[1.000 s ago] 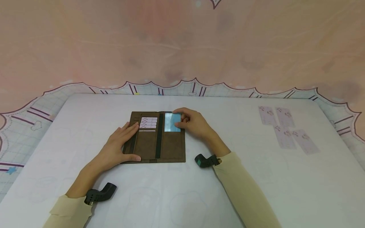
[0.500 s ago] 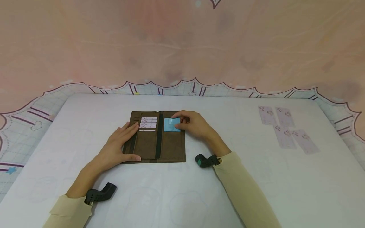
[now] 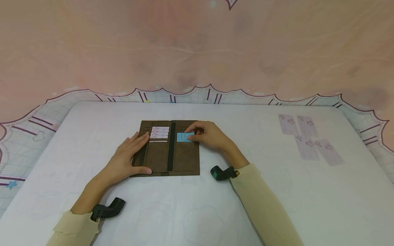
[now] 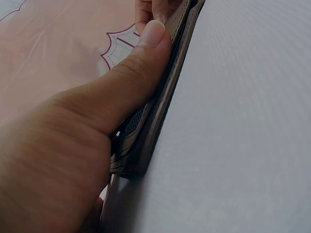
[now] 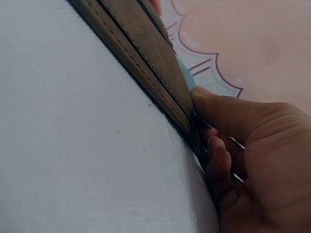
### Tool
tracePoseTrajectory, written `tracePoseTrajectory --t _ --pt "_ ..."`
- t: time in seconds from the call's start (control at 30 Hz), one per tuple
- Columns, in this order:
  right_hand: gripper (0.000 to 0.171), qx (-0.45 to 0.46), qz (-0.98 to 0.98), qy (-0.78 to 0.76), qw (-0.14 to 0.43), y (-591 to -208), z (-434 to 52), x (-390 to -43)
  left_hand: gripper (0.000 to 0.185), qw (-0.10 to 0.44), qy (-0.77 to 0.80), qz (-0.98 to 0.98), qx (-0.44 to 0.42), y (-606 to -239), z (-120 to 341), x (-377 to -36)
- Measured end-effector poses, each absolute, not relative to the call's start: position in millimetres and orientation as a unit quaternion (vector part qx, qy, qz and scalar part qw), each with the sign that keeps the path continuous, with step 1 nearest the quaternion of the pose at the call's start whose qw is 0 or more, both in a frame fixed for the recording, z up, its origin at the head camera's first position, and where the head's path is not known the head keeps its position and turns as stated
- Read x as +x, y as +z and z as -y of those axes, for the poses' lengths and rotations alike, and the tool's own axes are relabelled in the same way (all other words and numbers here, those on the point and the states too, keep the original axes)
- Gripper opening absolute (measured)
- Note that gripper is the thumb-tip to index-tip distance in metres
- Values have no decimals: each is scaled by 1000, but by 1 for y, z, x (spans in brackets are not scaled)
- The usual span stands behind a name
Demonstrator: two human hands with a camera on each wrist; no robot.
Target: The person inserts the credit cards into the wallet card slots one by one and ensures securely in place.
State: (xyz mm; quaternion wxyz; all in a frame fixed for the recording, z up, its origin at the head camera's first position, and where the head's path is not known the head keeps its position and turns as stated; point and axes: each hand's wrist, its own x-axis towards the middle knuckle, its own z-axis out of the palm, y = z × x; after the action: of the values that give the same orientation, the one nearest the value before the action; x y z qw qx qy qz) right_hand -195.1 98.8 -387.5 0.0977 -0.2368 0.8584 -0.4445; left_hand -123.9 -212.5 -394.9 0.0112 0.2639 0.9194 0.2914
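Right hand (image 3: 209,135) presses blue card (image 3: 183,137) into wallet (image 3: 167,157).

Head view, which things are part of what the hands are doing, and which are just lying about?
In use:
brown wallet, lying open
blue card
left hand, pressing the wallet flat
right hand, pinching the card

Lying about:
four pale cards, far right on the table

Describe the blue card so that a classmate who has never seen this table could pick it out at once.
Start at the white table and find the open brown wallet at its middle. On the wallet's right half, the blue card sits partly in a slot, pinched by the right hand. It is the only blue card; all the others are pale and patterned.
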Motion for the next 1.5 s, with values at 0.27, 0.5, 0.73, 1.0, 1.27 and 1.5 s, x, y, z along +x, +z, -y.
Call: tracePoseTrajectory --t 0.27,0.5,0.73,1.0,1.27,1.5 --pt "17 -245 -858 -440 101 -389 -100 -195 106 9 286 -921 266 -395 213 -124" --pt "17 -254 -856 -439 101 -387 -99 -195 106 10 283 -922 264 -396 213 -124" --pt "12 -262 -863 -422 94 -387 -100 -195 106 9 284 -921 265 -397 214 -125" --pt "12 -267 -863 -419 95 -386 -100 -195 106 12 288 -920 265 -396 213 -125" --pt "12 -277 -863 -412 90 -388 -101 -195 106 10 289 -918 270 -396 214 -125" --pt "12 -282 -864 -407 90 -388 -101 -195 106 9 288 -920 267 -397 213 -125"
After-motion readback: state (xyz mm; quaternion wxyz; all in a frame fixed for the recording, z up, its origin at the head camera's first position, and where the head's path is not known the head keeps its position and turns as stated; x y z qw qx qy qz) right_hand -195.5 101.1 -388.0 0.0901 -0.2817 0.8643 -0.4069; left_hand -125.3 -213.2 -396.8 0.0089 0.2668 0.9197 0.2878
